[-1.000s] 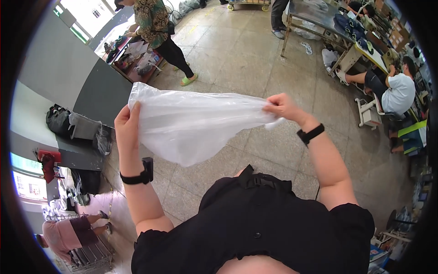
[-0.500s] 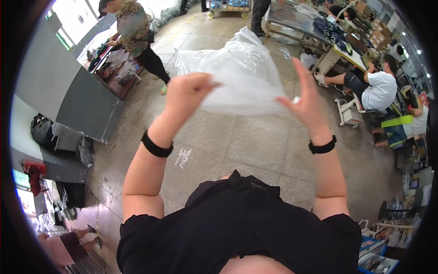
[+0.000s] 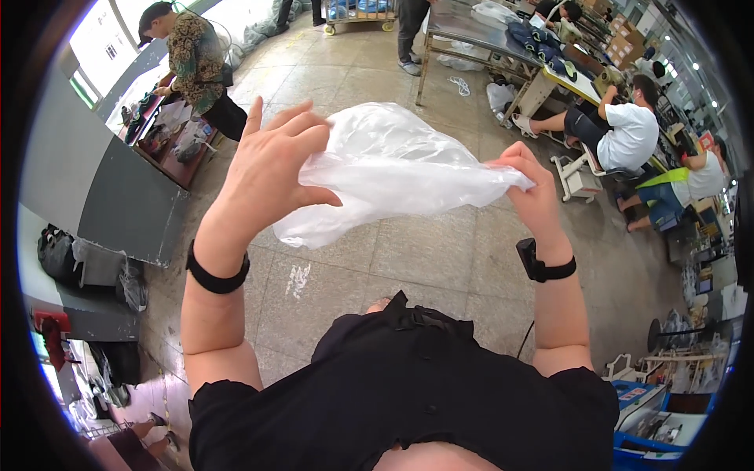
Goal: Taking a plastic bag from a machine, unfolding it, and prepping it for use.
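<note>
A thin, see-through white plastic bag (image 3: 400,184) hangs spread out in the air in front of me, above the tiled floor. Its right end is bunched in the closed fingers of my right hand (image 3: 530,184). At the other end, my left hand (image 3: 275,161) is open, fingers apart and thumb stretched along the bag's near edge. The bag's left part lies beside and behind that thumb; whether the palm touches it I cannot tell. Black bands circle both my wrists.
A person in a patterned top (image 3: 192,63) stands at a bench on the far left. To the right, a person in a white shirt (image 3: 628,133) sits at a work table, near a metal table (image 3: 463,27). A grey partition (image 3: 129,192) stands left; a wheeled cart (image 3: 361,12) is at the back.
My left hand has gone from closed to open and moved left. My right hand has gone from open to closed on the bag. The bag has sunk and flattened; the view has shifted right.
</note>
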### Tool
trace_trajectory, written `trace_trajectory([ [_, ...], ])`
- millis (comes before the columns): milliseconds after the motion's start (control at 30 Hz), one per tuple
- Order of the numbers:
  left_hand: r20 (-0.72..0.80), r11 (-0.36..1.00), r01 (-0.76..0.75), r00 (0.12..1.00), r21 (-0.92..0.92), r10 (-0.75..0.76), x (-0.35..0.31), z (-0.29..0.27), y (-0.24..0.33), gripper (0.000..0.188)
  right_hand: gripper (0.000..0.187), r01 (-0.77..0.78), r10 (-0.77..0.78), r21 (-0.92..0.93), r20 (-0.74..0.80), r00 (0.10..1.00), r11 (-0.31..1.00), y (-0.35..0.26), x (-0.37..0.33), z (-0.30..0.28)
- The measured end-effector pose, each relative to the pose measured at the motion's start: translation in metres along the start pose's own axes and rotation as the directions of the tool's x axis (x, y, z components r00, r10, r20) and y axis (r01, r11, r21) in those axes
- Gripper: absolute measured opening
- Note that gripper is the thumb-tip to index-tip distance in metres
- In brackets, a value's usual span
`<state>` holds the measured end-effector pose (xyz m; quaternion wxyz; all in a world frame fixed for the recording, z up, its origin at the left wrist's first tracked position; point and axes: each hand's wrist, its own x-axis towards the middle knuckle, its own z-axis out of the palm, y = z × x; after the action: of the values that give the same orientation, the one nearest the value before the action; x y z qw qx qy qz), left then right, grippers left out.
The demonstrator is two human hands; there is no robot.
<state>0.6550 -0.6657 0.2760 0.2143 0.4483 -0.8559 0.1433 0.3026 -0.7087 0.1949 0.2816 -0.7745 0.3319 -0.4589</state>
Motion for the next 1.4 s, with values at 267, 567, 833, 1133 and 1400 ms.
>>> trace_trajectory([
  [267,0.08,0.913,0.407,0.91,0.026,-0.408,-0.016,0.056,0.01,0.035,0.028,-0.169,0.013,-0.291,-0.472,0.882,0.942,0.029,-0.019,0.069],
  [567,0.195,0.551,0.502,0.831,-0.667,-0.521,-0.051,0.11,0.074,0.05,0.037,-0.102,0.089,0.274,0.06,0.994,0.956,-0.023,-0.048,0.15],
  [833,0.237,0.816,0.375,0.925,-0.44,-0.297,-0.062,0.057,0.064,0.031,0.058,0.222,-0.212,-0.095,0.102,0.972,0.97,-0.04,-0.014,0.102],
  [1133,-0.261,0.765,0.15,0.884,-0.627,-0.387,-0.11,-0.001,-0.021,0.112,0.027,-0.455,0.521,0.36,-0.107,0.847,0.814,-0.007,0.004,0.045],
  [1400,0.655,-0.67,0.147,0.436,-0.728,-0.617,-0.181,0.141,-0.04,0.093,0.041,-0.247,0.595,0.95,0.087,0.799,0.192,0.015,-0.018,-0.007],
])
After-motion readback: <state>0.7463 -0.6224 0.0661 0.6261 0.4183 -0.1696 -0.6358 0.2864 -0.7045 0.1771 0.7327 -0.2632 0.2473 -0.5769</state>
